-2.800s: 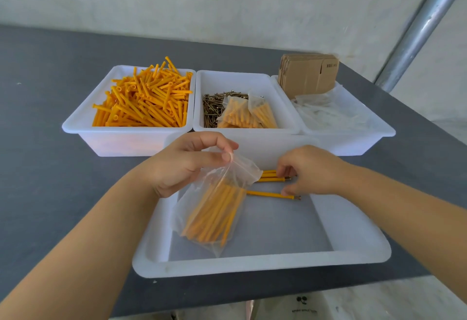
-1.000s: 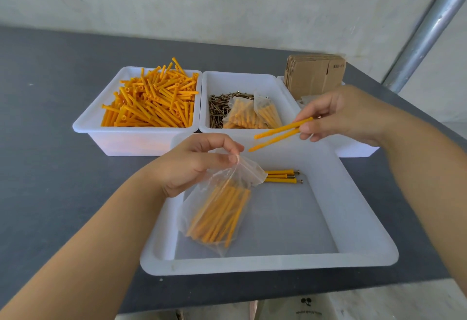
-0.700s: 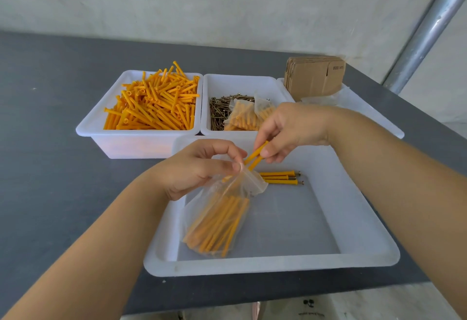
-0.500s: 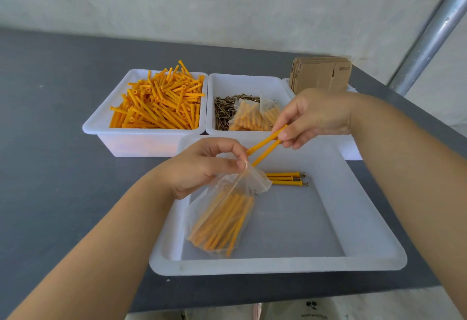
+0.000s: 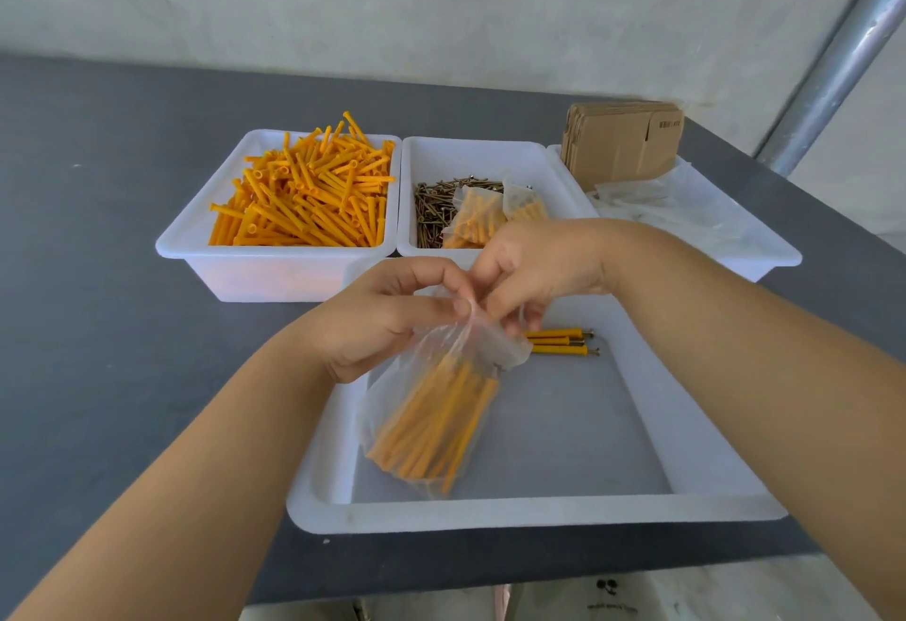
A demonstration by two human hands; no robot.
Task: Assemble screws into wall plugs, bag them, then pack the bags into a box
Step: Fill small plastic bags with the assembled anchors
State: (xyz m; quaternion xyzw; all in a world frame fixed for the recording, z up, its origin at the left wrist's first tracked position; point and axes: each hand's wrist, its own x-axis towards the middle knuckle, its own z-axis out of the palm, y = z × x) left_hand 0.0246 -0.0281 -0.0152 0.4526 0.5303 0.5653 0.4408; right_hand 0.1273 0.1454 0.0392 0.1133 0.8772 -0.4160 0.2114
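A clear plastic bag (image 5: 441, 414) full of orange wall plugs with screws hangs tilted over the near white tray (image 5: 539, 512). My left hand (image 5: 387, 321) pinches the bag's mouth on the left. My right hand (image 5: 539, 272) pinches the mouth on the right, fingertips meeting the left ones. Three assembled plugs (image 5: 559, 342) lie on the tray floor just right of the bag. The two plugs that my right hand carried are no longer visible outside the bag.
Behind stand three white bins: one heaped with orange plugs (image 5: 304, 194), one with loose screws (image 5: 434, 213) and two filled bags (image 5: 483, 216), one (image 5: 765, 252) with empty clear bags. Flat cardboard boxes (image 5: 622, 142) stand at the back right. A metal pole (image 5: 833, 56) rises right.
My right hand brought two assembled plugs down to the bag's mouth; they are now out of sight and the hand pinches the bag's opening. The left hand kept its hold.
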